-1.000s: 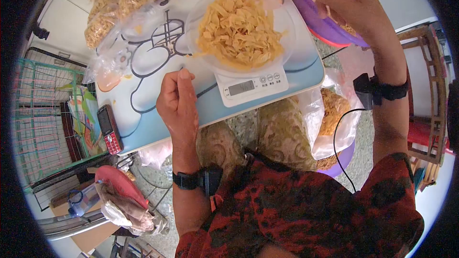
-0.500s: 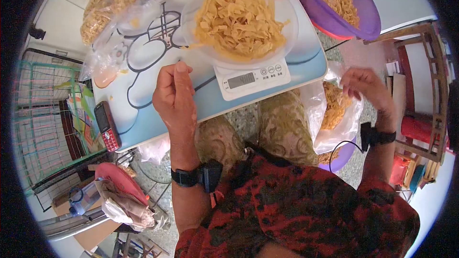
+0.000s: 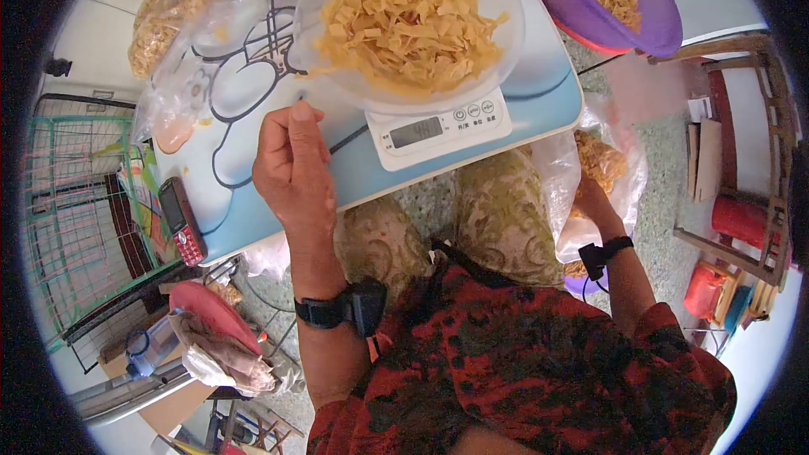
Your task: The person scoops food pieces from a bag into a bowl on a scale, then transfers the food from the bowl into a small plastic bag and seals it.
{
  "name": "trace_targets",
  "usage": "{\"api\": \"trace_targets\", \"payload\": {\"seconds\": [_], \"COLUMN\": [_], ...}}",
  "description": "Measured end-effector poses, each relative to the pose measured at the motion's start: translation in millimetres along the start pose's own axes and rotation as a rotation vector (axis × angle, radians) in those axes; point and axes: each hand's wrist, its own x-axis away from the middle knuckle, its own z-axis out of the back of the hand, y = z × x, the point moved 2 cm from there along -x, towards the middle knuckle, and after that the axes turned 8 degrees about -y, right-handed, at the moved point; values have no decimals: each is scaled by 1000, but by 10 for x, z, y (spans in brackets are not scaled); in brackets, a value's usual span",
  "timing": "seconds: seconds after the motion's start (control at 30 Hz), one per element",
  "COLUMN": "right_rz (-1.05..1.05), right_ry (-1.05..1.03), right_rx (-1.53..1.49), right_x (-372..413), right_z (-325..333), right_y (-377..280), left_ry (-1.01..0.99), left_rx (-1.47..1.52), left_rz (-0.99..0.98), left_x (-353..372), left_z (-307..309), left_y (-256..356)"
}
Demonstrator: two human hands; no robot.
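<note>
Plastic bag of yellow fried strips hangs open beside the person's right knee, below the edge of the worktop. The right hand is pushed down into it among the strips. Its fingers are hidden by the bag's contents, so I cannot tell whether they are spread or closed on anything.

The left hand rests on the near part of the worktop. Its fingers are curled loosely together, the thumb lies straight along the top, and it holds nothing. To the left of this hand, near the worktop's edge, lies a red mobile phone.

Just right of the left hand and slightly beyond it stands a white kitchen scale with its display lit. On the scale sits a clear bowl heaped with more yellow strips.

Farther off, beyond the right hand and well apart from it, a purple basin holds more of the same strips. Beyond the left hand, at the far left of the worktop, lie filled clear packets.
</note>
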Motion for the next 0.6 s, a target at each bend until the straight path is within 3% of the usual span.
{"api": "trace_targets", "payload": {"seconds": [0.07, 0.27, 0.37, 0.6], "right_rz": [76, -351, -275, -394], "right_ry": [27, -75, -69, 9], "right_rx": [293, 216, 326, 372], "right_x": [-97, 57, -12, 46], "right_z": [-118, 80, -27, -7], "right_y": [-43, -576, -266, -358], "left_ry": [9, 15, 19, 37], "left_rx": [-1, -10, 13, 1], "left_rz": [-1, 1, 8, -3], "left_x": [-2, -12, -15, -10], "left_z": [-10, -5, -10, -19], "left_y": [8, -19, -30, -24]}}
